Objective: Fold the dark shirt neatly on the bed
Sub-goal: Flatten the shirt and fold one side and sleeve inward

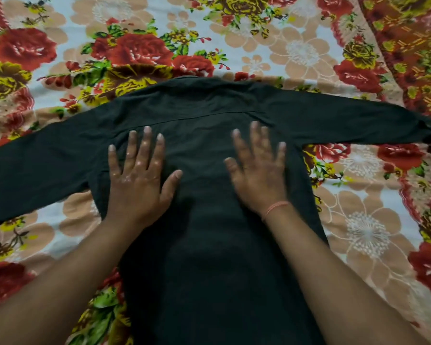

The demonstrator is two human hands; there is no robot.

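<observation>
Dark cloth, the shirt (204,115) lies back-up on the floral bed (309,53), sleeves spread wide, with left hand (137,178) and right hand (259,170) flat, fingers splayed, gripping nothing, likely smoothing before folding.

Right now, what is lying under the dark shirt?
The dark shirt lies spread on a floral bedsheet, which shows all around it. Both hands, left hand and right hand, press flat on top. Whatever is directly beneath the fabric is covered.
</observation>
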